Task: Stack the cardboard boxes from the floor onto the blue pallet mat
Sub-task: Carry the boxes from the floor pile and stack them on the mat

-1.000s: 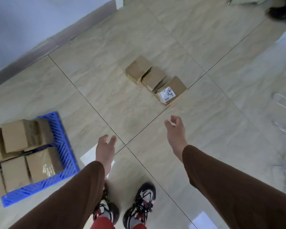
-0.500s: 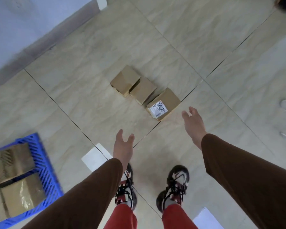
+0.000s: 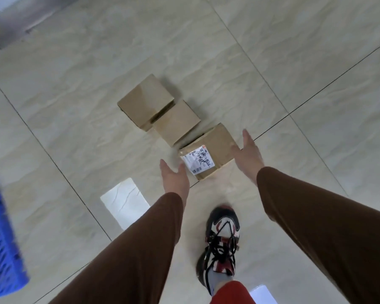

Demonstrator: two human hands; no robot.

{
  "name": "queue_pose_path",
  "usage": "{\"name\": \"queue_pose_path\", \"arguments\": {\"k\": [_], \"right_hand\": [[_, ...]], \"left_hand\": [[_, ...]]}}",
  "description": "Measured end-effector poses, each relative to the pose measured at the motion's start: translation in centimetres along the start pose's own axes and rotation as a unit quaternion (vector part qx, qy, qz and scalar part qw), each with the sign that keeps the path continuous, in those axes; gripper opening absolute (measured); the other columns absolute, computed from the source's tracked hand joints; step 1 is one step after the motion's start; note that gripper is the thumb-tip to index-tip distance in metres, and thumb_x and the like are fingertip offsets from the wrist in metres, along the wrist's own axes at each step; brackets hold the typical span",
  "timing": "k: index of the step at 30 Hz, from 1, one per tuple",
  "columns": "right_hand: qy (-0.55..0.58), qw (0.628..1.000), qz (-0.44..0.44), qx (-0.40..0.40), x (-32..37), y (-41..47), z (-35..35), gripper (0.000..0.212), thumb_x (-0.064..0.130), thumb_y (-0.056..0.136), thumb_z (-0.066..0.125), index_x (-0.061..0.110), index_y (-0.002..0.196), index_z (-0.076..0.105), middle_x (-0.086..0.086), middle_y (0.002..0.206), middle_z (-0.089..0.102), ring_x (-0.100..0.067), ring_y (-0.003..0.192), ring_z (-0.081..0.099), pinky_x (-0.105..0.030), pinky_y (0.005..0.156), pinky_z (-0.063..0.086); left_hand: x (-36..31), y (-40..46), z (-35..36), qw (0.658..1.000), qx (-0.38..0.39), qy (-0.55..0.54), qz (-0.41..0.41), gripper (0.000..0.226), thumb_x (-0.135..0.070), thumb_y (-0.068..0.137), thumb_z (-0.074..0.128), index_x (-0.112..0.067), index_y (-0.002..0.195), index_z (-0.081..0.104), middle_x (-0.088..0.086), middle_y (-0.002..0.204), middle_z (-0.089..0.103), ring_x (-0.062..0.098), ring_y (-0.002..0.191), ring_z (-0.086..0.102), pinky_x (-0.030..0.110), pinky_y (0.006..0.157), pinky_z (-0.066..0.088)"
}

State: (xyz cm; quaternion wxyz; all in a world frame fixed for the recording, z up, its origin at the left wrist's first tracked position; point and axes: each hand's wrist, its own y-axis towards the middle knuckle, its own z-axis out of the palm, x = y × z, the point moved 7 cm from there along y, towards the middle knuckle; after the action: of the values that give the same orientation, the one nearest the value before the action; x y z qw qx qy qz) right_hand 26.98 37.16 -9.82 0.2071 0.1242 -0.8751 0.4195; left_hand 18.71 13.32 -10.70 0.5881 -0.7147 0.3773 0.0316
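Head view, looking down at a pale tiled floor (image 3: 79, 88).

Three cardboard boxes lie in a diagonal row on the floor. The far box (image 3: 145, 101) and the middle box (image 3: 177, 122) touch, the far one overlapping the middle one's edge. The near box (image 3: 208, 153) sits just beside the middle one and carries a white shipping label (image 3: 198, 161) with black scribbles on its top face.

Left hand (image 3: 174, 179): fingers straight and spread, grip open, holding nothing. It is just beside the label end of the near box; contact cannot be told from this view.

Right hand (image 3: 248, 155): fingers straight, grip open, palm facing the opposite side of the same box. Its thumb lies at the box's edge; whether it touches is unclear.

Both arms wear brown sleeves (image 3: 316, 216). One sneaker (image 3: 222, 238), white, red and black with black laces, stands on the floor below the near box.

The blue pallet mat (image 3: 0, 249) shows only as a blurred corner at the left edge, well apart from the boxes. A bright patch of reflected light (image 3: 125, 200) lies on the floor left of the left sleeve.
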Motion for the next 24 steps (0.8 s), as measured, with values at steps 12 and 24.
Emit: {"name": "queue_pose_path", "arguments": {"k": [12,24], "right_hand": [[0.107,0.994,0.001,0.037,1.5,-3.9,2.9,0.029,0.030,0.101,0.050,0.024,0.129,0.054,0.005,0.107,0.064,-0.004,0.085,0.057,-0.029,0.070,0.042],[0.143,0.984,-0.078,0.066,10.8,-23.1,13.5,0.025,0.017,0.099,0.053,0.021,0.123,0.058,0.009,0.103,0.064,-0.007,0.088,0.057,-0.025,0.077,0.043]], "left_hand": [[0.0,-1.5,0.3,0.980,0.107,-0.148,-0.075,0.063,-0.035,0.101,0.054,-0.032,0.155,0.021,0.004,0.139,0.059,0.017,0.110,0.063,0.033,0.087,0.049],[3.0,-9.3,-24.0,0.985,0.068,-0.157,-0.008,0.060,-0.022,0.103,0.055,-0.040,0.152,0.025,0.001,0.138,0.058,0.012,0.100,0.068,0.036,0.080,0.059]]}}
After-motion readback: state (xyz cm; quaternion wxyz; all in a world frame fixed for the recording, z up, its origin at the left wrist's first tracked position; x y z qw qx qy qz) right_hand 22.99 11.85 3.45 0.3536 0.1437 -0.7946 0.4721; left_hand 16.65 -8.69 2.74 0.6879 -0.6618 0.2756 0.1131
